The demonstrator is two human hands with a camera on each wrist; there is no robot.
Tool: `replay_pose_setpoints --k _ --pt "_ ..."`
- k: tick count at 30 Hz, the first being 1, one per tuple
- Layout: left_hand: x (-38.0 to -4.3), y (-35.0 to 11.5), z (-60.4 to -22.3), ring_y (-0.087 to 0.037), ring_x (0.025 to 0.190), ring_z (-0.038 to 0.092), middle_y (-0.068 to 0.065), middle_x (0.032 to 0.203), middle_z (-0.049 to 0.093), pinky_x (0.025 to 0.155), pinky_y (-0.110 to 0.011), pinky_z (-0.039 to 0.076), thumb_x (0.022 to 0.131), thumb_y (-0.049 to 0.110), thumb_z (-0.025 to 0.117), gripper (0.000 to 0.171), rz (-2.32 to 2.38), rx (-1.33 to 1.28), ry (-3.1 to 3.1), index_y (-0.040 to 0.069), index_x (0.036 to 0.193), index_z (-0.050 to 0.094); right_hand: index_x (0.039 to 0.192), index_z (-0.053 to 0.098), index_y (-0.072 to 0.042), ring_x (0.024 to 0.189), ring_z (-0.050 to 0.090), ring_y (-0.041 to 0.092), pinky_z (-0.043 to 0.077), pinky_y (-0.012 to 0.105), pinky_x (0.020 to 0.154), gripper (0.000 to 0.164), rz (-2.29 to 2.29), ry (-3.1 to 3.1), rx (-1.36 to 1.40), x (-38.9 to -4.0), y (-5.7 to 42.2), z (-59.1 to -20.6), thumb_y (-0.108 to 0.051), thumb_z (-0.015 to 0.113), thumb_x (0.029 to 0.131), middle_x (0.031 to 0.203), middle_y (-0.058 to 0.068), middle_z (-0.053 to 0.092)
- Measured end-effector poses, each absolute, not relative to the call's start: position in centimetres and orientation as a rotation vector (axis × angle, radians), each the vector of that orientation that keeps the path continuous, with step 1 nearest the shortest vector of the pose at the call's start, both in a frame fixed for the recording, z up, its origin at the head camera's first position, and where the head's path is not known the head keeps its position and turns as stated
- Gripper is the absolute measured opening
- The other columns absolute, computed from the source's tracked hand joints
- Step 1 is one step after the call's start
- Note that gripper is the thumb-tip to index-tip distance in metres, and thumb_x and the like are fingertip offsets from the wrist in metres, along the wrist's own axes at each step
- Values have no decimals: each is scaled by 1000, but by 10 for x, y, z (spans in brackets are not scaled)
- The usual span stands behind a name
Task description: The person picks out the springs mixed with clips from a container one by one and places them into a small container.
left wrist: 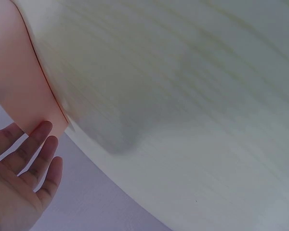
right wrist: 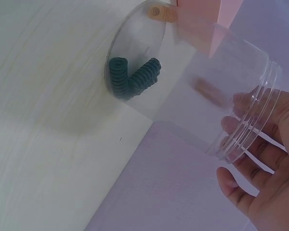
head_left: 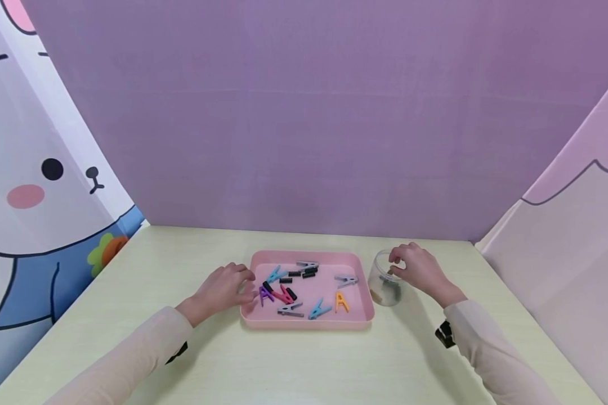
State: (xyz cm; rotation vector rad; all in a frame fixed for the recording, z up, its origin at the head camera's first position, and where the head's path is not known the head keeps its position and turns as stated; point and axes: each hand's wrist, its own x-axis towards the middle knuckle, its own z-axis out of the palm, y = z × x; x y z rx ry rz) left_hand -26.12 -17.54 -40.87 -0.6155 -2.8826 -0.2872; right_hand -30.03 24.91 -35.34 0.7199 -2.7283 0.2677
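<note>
My right hand is at the mouth of a clear jar, with thumb and fingertips inside its rim. Just off those fingertips, in the right wrist view, a brown piece is blurred inside the jar. Two dark green ribbed coil-like pieces and a tan ribbed piece lie at the jar's bottom. At the left side of a pink tray, my left hand has its fingers loosely bent over the edge, holding nothing visible. A purple clothespin lies closest to it.
More clothespins lie in the tray: blue, grey, yellow and pink. Several black ribbed pieces lie among them. The jar stands beside the tray's right edge. A purple backdrop rises behind the table.
</note>
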Motion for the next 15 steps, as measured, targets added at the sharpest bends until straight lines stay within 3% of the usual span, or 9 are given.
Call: replay_pose_setpoints --k 15 --pt "-259 -175 -407 -19 83 56 -1 94 65 74 -37 50 76 44 67 38 -282 -626 -2869 12 97 68 82 65 -8 74 52 18 45 34 60 10 264 -2729 719 -300 250 -354 -9 69 73 77 0 62"
